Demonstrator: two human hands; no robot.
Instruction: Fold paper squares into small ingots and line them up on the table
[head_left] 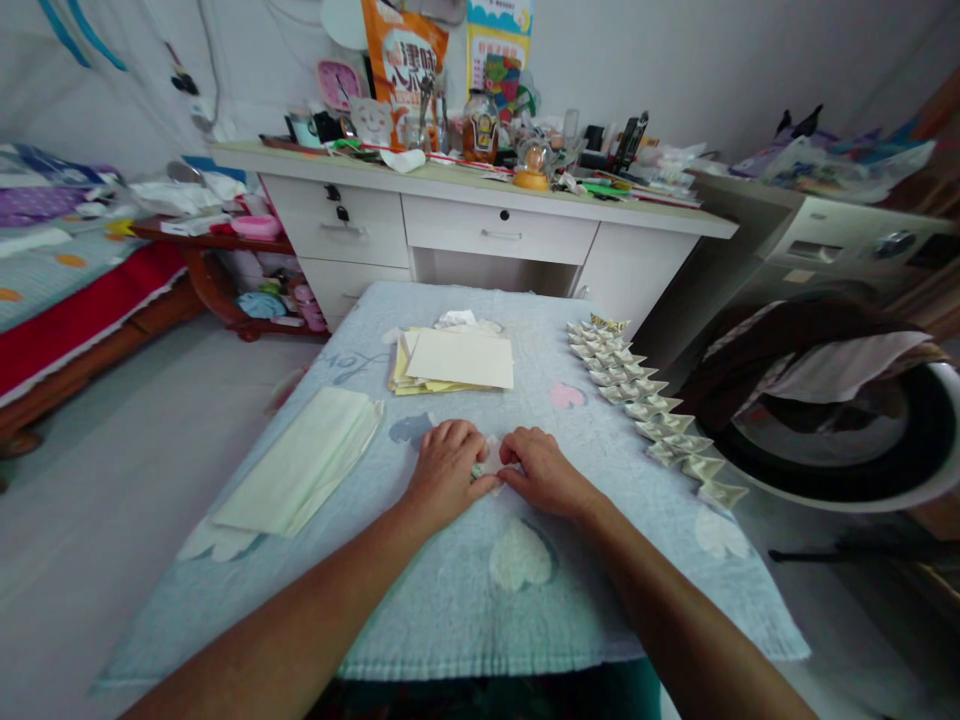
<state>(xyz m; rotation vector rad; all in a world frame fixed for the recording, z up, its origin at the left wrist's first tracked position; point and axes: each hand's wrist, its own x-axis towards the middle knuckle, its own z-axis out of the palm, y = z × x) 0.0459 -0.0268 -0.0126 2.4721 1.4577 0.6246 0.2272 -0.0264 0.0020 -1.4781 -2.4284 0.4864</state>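
Both hands meet over the middle of the cloth, thumbs almost touching. My left hand (448,462) has its fingers curled and pressed on a small piece of paper (491,457). From the other side my right hand (541,466) pinches the same paper, its fingers bent. Most of the paper is hidden by the fingers, so its folds cannot be made out. Beyond the hands lies a stack of cream and yellow paper sheets (463,360). Pale green folded paper (304,465) lies to the left. At the right stand several folded paper boats (634,388) in a long row.
A light blue heart-patterned cloth (420,610) covers the table. Behind it stands a white desk (465,215) crowded with jars, a snack bag and small items. A washing machine (840,240) with its door open is close on the right; a bed (67,270) is at the left.
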